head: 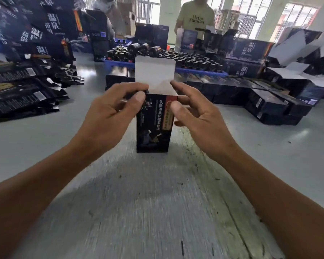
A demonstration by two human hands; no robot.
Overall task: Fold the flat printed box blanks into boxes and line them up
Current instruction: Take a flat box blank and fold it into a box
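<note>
In the head view a dark printed box stands upright at the middle of the grey surface, its base resting on it. Its white top flap sticks straight up, open. The left hand holds the box's upper left corner, thumb on the front panel and fingers curled over the top edge. The right hand pinches the upper right corner, thumb pressed on the red label strip and fingers bent round behind the flap's base. Both forearms reach in from the lower corners.

To the left lies a fanned pile of flat blanks, dark with white tabs, and taller stacks rise behind it. Just behind the box sits a row of finished boxes, lying side by side and running off to the right. Beyond them a blue tray carries many dark bottles. Open cartons with white flaps crowd the far right. A person in a pale yellow shirt stands at the far side of the surface.
</note>
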